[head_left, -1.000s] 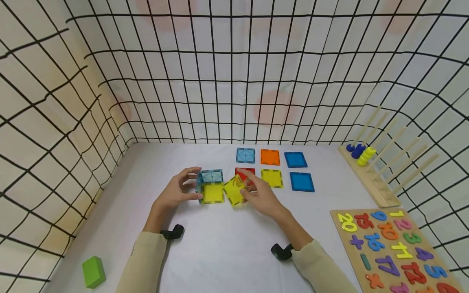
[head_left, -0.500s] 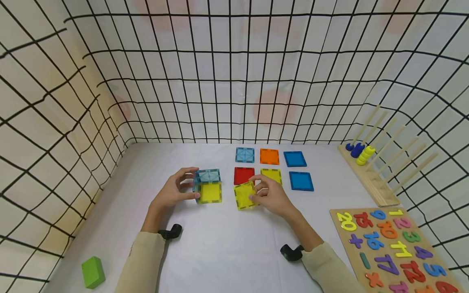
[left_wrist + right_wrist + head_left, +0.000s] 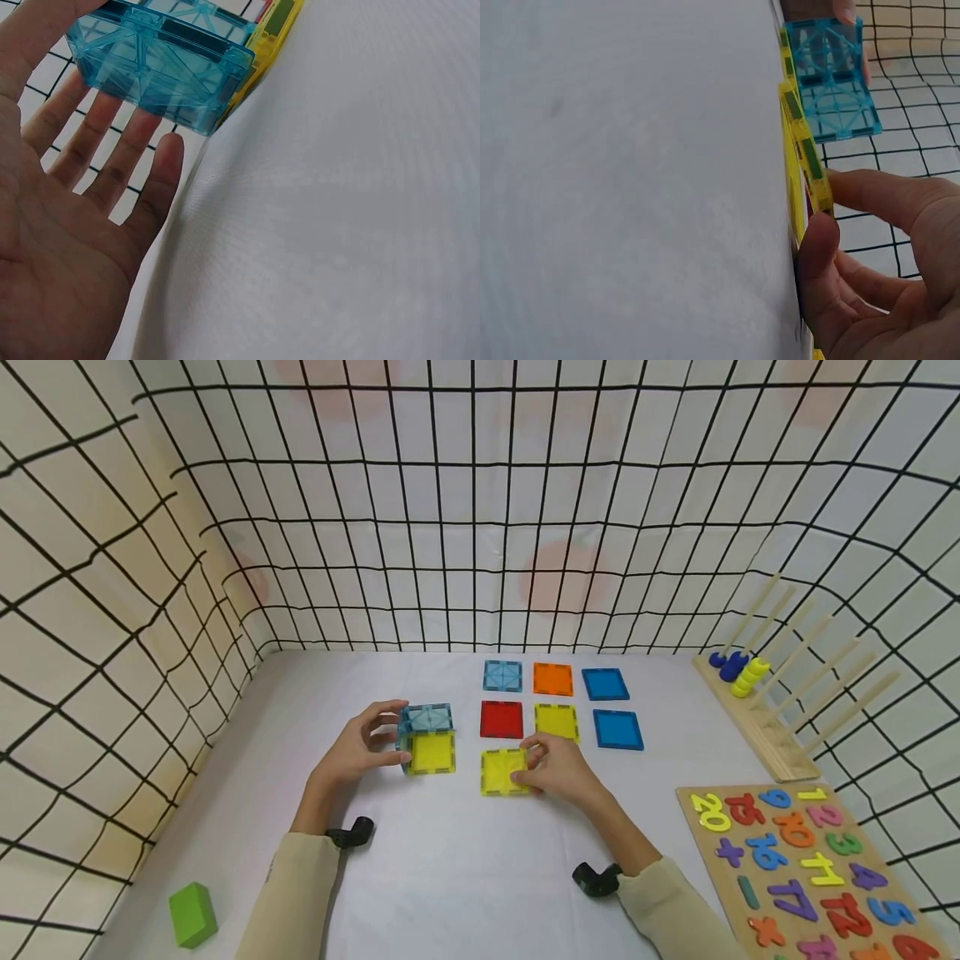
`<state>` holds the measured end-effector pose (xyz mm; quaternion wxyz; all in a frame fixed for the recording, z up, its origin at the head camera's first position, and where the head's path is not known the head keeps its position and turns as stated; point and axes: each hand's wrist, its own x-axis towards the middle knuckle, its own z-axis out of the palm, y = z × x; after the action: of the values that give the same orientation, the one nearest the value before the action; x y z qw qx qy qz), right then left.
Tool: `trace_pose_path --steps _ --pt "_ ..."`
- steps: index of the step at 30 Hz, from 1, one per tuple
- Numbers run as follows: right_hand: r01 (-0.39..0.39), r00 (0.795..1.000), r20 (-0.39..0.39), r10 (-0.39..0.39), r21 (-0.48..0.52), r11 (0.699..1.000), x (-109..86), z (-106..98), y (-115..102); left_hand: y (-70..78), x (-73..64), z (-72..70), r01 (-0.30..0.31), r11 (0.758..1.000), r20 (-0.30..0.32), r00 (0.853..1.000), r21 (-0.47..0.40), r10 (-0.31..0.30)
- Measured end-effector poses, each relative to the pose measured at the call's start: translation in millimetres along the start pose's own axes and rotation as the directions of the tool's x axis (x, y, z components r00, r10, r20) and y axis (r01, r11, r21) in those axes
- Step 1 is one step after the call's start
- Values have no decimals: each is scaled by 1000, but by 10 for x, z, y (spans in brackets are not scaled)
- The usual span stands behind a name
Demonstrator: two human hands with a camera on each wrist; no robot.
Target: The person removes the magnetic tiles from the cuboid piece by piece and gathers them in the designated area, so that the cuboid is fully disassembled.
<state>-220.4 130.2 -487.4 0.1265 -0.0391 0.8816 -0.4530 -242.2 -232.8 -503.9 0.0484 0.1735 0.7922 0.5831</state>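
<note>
Right hand: grip pinching a yellow tile by its right edge, thumb one side, fingers the other. My right wrist view has that tile tilted, held edge off the counter. It's right of the left-hand structure, well apart, just near of the red tile.

Left hand: grip pinching the left wall tile, thumb on the near edge, fingers reaching the far one. That wall is light blue, upright on the left of a flat yellow base tile; a second light-blue tile stands at the base's far side.

Beyond the right hand I count two rows, all flat. Near row: red, yellow, blue. Far row: patterned light blue, orange, blue.

Far right, wooden peg rack with blue and yellow beads; number board nearer. Green block near left.
</note>
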Motion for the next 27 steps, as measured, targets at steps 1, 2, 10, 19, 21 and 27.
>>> trace_pose_path --steps 1,2,10,19,21,27 --pt "-3 1000 -2 3 -6 1000 4 8 4 4 0 0 2 1000 1 1000 -2 -2" --pt "-6 1000 -5 6 -11 1000 9 16 7 9 0 1 3 1000 3 1000 -6 -3" --pt "-41 999 2 41 -55 998 29 50 7 8 -8 -1 6 1000 17 1000 -18 -6" --pt "-42 999 -1 42 -43 998 13 36 -17 -33 -12 -13 23 999 18 1000 -30 -23" --pt "-36 999 -5 35 -34 999 20 30 -15 -39 -14 -12 26 999 16 1000 -40 -25" --pt "37 997 -66 -38 -12 999 34 -5 -32 -34 -24 -5 35 998 29 999 -61 -33"
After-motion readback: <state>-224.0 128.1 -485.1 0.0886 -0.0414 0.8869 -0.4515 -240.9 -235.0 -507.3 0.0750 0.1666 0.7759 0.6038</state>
